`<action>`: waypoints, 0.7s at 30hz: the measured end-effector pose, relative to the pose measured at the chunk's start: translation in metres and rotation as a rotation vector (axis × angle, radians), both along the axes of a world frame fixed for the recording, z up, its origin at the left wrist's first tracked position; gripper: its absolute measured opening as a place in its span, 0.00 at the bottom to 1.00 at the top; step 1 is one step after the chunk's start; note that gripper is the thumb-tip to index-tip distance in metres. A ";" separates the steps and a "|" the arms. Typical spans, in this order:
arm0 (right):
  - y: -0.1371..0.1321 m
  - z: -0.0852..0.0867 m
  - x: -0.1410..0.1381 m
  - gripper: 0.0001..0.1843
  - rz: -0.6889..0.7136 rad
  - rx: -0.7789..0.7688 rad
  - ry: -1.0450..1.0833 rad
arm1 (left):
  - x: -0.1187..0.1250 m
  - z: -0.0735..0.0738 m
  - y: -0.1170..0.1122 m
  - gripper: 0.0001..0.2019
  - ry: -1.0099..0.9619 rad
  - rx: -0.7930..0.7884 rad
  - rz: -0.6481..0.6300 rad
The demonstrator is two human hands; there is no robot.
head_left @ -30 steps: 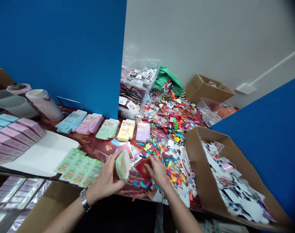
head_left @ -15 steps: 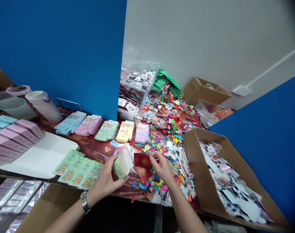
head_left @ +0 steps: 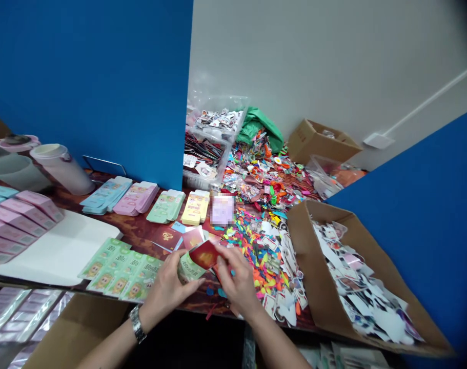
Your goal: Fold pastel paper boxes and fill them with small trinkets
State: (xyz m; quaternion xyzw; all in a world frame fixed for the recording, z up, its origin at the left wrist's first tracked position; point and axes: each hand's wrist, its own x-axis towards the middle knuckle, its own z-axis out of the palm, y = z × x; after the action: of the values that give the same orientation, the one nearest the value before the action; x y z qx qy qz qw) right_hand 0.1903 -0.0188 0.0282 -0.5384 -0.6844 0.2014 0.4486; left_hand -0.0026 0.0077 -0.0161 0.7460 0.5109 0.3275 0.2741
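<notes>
My left hand (head_left: 167, 287), with a watch on the wrist, is wrapped round a small green box (head_left: 187, 267) held open-end up over the table's front edge. My right hand (head_left: 236, 279) pinches a small red booklet (head_left: 204, 254) and holds it at the mouth of that box. More red booklets (head_left: 167, 237) lie on the wooden table just behind the hands. A row of flat green boxes (head_left: 120, 265) lies to the left of my left hand.
Piles of colourful small pieces (head_left: 256, 246) cover the table's right half. A cardboard box (head_left: 306, 241) of white cut-outs stands at the right. Flat pastel boxes (head_left: 141, 197), pink boxes (head_left: 18, 215), a white board (head_left: 60, 251), plastic cups (head_left: 60, 166) and clear bins (head_left: 214, 138) lie further back. Blue partitions (head_left: 102, 87) flank the table.
My right hand picked a red booklet up off the table and carried it left to the mouth of the green box. My left hand kept hold of the box.
</notes>
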 end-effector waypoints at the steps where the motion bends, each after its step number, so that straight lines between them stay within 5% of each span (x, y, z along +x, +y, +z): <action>1: -0.002 -0.001 -0.001 0.18 0.047 0.006 -0.040 | 0.000 -0.003 0.000 0.27 0.017 0.034 -0.008; 4: -0.005 0.000 0.008 0.16 0.056 -0.012 -0.057 | 0.000 -0.009 0.000 0.29 0.056 0.098 -0.016; 9: 0.004 -0.010 0.072 0.15 -0.298 -0.160 -0.038 | 0.000 -0.008 0.003 0.31 0.077 0.053 -0.010; 13: 0.012 -0.026 0.132 0.18 -0.525 -0.328 -0.378 | 0.001 -0.009 0.003 0.30 0.067 0.018 -0.014; 16: 0.015 -0.035 0.150 0.16 -0.526 -0.400 -0.542 | 0.004 -0.013 0.003 0.30 0.046 0.007 -0.021; 21: 0.023 -0.047 0.138 0.12 -0.441 -0.452 -0.638 | 0.010 -0.016 0.003 0.30 0.019 0.008 -0.044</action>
State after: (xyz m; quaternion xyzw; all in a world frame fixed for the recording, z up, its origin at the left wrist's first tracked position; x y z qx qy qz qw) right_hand 0.3286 0.0040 -0.0190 -0.7912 -0.5960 0.0694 0.1183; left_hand 0.0070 0.0108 -0.0318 0.7611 0.4957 0.3163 0.2737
